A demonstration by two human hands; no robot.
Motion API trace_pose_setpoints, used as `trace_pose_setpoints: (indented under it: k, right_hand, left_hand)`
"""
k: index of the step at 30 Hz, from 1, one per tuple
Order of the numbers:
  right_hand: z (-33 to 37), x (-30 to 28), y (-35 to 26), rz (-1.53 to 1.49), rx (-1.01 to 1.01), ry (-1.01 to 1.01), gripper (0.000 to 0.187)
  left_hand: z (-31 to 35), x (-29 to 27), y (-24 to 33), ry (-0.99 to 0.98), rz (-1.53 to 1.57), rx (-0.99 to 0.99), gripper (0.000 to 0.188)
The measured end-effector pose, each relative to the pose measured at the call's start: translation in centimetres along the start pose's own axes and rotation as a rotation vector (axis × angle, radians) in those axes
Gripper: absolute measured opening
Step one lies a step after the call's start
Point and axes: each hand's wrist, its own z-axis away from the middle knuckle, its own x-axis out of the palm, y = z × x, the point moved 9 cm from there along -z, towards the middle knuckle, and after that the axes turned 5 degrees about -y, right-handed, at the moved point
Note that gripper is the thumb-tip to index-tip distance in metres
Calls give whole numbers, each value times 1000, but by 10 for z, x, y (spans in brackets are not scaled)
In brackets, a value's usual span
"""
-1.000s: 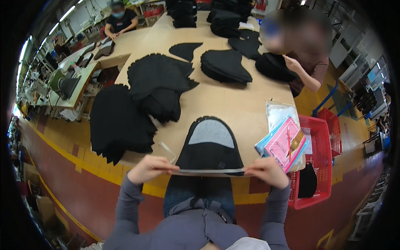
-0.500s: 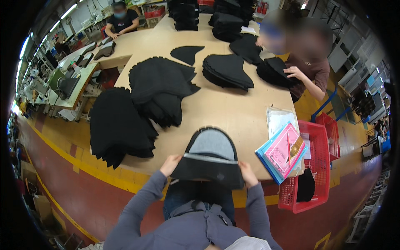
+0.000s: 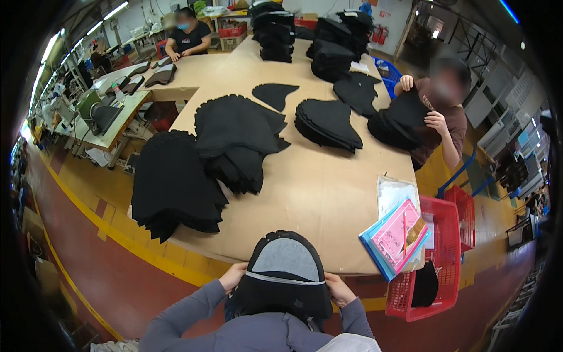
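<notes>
Between my hands, close to my body at the table's near edge, is a black curved fabric piece (image 3: 287,296) with a scalloped rounded top. A grey panel (image 3: 287,260) covers its upper part, and a thin pale strip (image 3: 284,277) crosses below it. My left hand (image 3: 233,276) grips the left side at about the strip's level. On the opposite side my right hand (image 3: 340,290) pinches the other edge; some fingertips of both hands are hidden behind the fabric. Nearest on the table lies a stack of black fabric pieces (image 3: 173,182), left of my work.
More black stacks (image 3: 237,135) (image 3: 328,123) spread over the tan table (image 3: 311,199). Pink and blue notebooks (image 3: 394,237) lie at its right corner, beside a red basket (image 3: 444,264). A co-worker (image 3: 443,117) handles black pieces at right; another person (image 3: 189,36) sits far left.
My hands have drawn the fabric piece down toward my body, and it now sits lower. My view has tilted slightly up. The co-worker at right has lifted a black piece with both hands.
</notes>
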Motion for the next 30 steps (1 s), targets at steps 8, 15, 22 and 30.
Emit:
trace_pose_setpoints:
  k: [8, 15, 22, 30]
  right_hand:
    - [80, 51, -246, 979, -1060, 112, 43]
    - [109, 65, -158, 1783, -1503, 204, 36]
    - [69, -5, -131, 1853, -1185, 462, 25]
    - [72, -102, -171, 927, -179, 425, 32]
  left_hand:
    - [31, 60, 229, -107, -401, 995, 39]
    - [46, 76, 180, -196, -1041, 1376, 30]
    - [12, 65, 180, -129, -1554, 1115, 36]
    - [20, 69, 229, -235, -1006, 675, 40]
